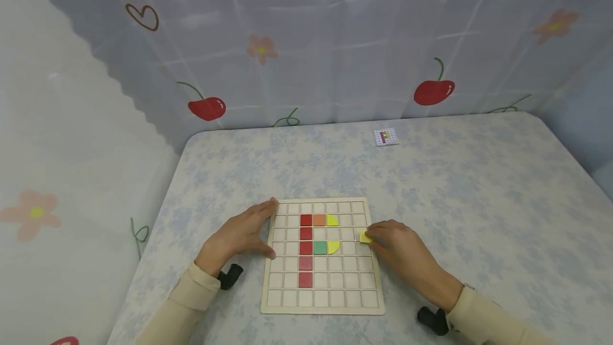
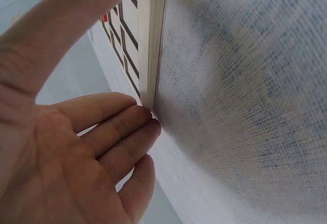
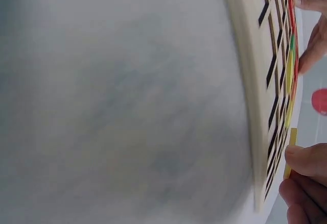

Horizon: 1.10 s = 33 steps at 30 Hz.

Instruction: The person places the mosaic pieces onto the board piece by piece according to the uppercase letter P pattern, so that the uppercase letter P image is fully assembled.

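Note:
A pale wooden grid board (image 1: 323,310) lies flat on the table. Several red square tiles (image 1: 305,248) form a column in its cells. To their right sit an orange tile (image 1: 319,220) and, lower, a green tile (image 1: 320,247), each beside a yellow round-edged tile (image 1: 332,220). My left hand (image 1: 239,237) touches the board's left edge with thumb and fingers spread; the left wrist view shows its fingertips at the board's corner. Over the right edge, my right hand (image 1: 404,249) pinches a yellow tile (image 1: 364,237) between thumb and fingers, partly hidden by them.
A small card (image 1: 386,137) printed with a coloured grid pattern lies near the back of the table (image 1: 455,174). Behind the table hangs a curtain (image 1: 335,41) with cherries, flowers and hearts. Black wrist-camera parts (image 1: 432,321) show below both hands.

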Available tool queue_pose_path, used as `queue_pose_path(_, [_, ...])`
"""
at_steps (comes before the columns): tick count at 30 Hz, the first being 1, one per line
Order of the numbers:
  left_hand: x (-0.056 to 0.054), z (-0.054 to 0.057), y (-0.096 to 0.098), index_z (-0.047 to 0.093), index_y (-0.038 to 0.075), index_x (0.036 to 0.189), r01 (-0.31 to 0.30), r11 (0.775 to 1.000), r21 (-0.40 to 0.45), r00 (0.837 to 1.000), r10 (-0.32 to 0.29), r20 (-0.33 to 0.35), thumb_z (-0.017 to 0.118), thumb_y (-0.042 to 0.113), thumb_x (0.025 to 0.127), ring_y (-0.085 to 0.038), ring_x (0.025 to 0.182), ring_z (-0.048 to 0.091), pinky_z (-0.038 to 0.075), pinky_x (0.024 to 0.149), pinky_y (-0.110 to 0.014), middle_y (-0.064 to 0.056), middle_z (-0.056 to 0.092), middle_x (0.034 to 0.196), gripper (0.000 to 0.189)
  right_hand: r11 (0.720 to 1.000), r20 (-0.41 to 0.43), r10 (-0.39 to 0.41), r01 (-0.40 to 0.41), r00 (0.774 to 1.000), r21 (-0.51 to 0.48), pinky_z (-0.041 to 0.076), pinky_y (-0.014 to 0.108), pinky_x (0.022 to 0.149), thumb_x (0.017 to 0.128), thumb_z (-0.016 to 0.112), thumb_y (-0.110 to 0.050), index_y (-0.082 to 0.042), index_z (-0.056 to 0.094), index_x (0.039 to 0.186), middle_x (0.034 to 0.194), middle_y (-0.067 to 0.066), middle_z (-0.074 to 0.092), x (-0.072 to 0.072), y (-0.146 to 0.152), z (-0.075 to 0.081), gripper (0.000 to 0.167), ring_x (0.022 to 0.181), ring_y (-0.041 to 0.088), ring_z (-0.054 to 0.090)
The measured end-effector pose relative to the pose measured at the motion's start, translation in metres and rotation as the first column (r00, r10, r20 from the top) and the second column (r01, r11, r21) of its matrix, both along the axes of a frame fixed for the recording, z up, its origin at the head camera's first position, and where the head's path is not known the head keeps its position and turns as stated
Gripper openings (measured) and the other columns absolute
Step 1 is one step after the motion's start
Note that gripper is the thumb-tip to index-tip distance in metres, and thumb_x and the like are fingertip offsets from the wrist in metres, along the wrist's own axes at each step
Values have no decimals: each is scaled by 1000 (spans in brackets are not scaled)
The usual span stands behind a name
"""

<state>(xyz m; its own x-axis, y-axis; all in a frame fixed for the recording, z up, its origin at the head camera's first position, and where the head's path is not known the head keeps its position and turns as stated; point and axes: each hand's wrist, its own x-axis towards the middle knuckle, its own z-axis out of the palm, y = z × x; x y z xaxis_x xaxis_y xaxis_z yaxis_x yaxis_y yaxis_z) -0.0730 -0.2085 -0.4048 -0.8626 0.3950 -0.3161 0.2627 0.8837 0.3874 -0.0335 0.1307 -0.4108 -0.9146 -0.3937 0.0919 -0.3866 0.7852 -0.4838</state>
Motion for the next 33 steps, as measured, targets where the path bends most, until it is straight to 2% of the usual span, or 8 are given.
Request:
queue_pose_path(7, [3, -1, 5, 28, 3, 155, 15, 1000, 13, 1000, -15, 2, 91, 34, 68, -33, 146, 25, 38, 108, -51, -12, 22, 161, 112, 997, 21, 72, -71, 997, -39, 54, 42, 90, 82, 78, 0, -1, 76, 103, 109, 10, 71, -11, -29, -3, 21, 106, 27, 65])
queue_pose_path(12, [7, -1, 7, 29, 3, 155, 20, 1000, 18, 1000, -20, -6, 91, 35, 68, -33, 146, 25, 39, 107, -52, -11, 21, 162, 111, 993, 40, 102, -99, 994, -67, 54, 39, 90, 83, 76, 1, -1, 77, 102, 109, 9, 72, -12, -38, -6, 18, 107, 26, 65])
queue_pose_path(19, [8, 0, 10, 29, 4, 155, 12, 1000, 11, 1000, -12, -5, 92, 34, 66, -32, 146, 26, 39, 107, -51, -10, 22, 162, 113, 988, -19, 145, -146, 989, -46, 55, 38, 89, 83, 77, 0, -2, 77, 100, 108, 8, 71, -9, -38, -6, 17, 107, 24, 64])
queue_pose_path(25, [8, 0, 11, 28, 4, 155, 9, 1000, 3, 1000, -9, 1, 92, 34, 65, -32, 146, 26, 39, 108, -51, -10, 22, 162, 114, 979, -79, 200, -202, 977, -17, 57, 35, 84, 85, 75, 0, -3, 79, 99, 105, 9, 69, -8, -38, -7, 15, 102, 25, 64])
queue_pose_path(33, [8, 1, 11, 28, 4, 155, 13, 1000, 10, 1000, -13, 7, 92, 34, 66, -32, 146, 26, 40, 106, -51, -11, 22, 162, 114, 978, -136, 205, -208, 969, -15, 56, 35, 86, 85, 75, -2, -3, 78, 102, 107, 9, 70, -6, -37, -10, 17, 104, 25, 65])
